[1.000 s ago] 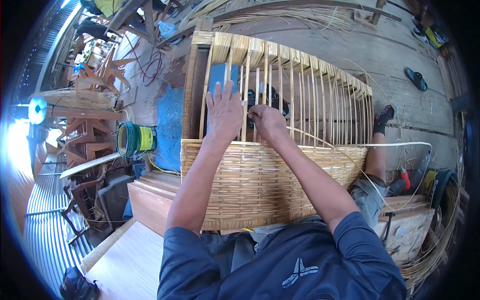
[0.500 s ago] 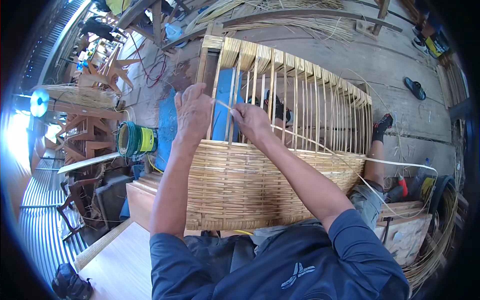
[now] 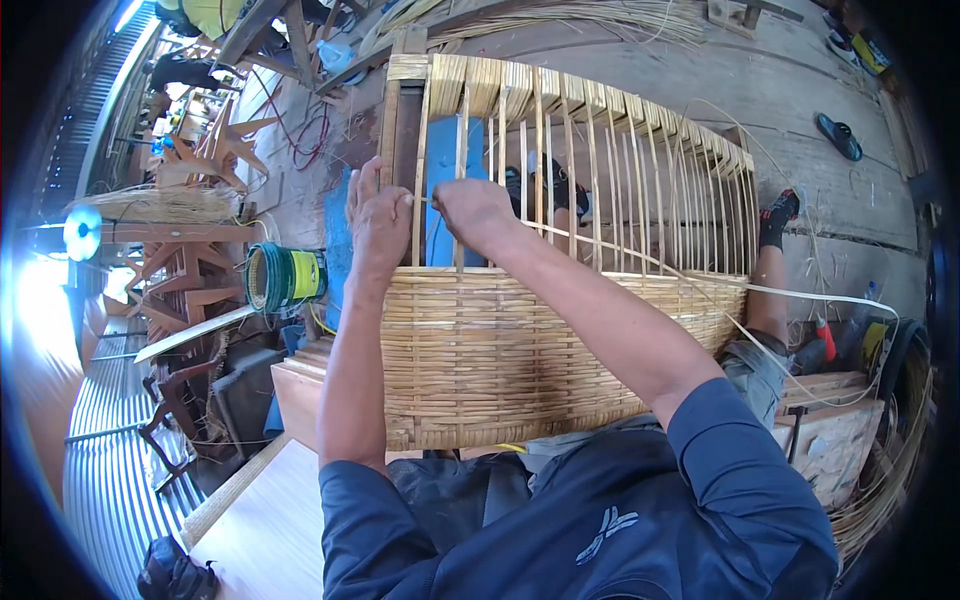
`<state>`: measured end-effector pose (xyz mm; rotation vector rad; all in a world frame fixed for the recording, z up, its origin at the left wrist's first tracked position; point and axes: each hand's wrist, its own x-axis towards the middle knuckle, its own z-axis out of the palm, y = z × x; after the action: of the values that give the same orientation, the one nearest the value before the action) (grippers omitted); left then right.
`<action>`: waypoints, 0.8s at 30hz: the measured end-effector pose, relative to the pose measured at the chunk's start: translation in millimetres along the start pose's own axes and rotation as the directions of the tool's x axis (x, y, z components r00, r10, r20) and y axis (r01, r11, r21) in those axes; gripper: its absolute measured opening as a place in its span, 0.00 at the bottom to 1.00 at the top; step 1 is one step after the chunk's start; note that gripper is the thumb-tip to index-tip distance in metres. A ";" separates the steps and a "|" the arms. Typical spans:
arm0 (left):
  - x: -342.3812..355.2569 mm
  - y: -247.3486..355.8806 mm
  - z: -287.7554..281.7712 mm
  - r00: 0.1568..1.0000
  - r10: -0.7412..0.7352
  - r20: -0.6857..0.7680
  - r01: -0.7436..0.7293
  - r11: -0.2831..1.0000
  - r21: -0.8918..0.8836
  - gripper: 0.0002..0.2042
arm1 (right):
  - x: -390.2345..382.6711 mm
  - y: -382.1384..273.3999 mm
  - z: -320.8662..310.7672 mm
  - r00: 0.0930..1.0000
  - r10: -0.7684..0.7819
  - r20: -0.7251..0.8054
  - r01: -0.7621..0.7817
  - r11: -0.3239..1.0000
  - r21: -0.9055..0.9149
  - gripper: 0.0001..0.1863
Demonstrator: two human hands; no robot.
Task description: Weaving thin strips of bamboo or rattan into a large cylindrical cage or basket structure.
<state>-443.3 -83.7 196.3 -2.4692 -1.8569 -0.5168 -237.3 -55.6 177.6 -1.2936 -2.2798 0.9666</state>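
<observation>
A partly woven panel of cane lies across my lap, its lower part closely woven. Above the weave stand bare upright slats that reach a wrapped top rail. At the left frame post, my left hand pinches a thin pale cane strip between thumb and finger; its other fingers point upward. My right hand is closed on the same strip, just right of the left hand, in front of the slats. From there the strip trails right across the slats and loops beyond the panel.
A green bucket stands to the left beside a blue surface. Wooden frame parts are stacked farther left. Bundles of cane lie on the plank floor at the back. A dark slipper is at the far right.
My right hand has moved left, shortening the stretch of strip between the hands. My left hand has dropped a little toward the frame post. The whole view has shifted slightly.
</observation>
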 end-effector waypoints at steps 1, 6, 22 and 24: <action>-6.5 -10.5 -10.6 0.999 0.030 -0.042 -0.023 0.987 0.157 0.07 | -6.2 -1.4 -10.9 1.000 -0.011 0.014 0.010 1.000 0.013 0.11; -20.7 -100.1 -242.8 0.905 -0.285 -0.316 0.405 0.348 0.845 0.14 | -104.5 81.0 -92.4 0.917 0.237 -0.323 -0.140 0.945 0.296 0.26; -29.0 -4.1 -36.0 0.933 -0.327 0.149 0.216 0.841 0.495 0.09 | -330.2 231.3 -68.0 0.816 0.095 -0.570 -0.391 0.817 -0.424 0.22; -34.9 -28.5 -49.6 0.981 0.038 0.188 -0.123 0.875 0.468 0.10 | -336.7 220.2 -65.4 0.822 0.049 -0.567 -0.341 0.840 -0.422 0.21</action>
<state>-491.1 -117.9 228.6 -2.2876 -1.6620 0.1593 113.1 -239.2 79.5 -1.7746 -2.0125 -0.0181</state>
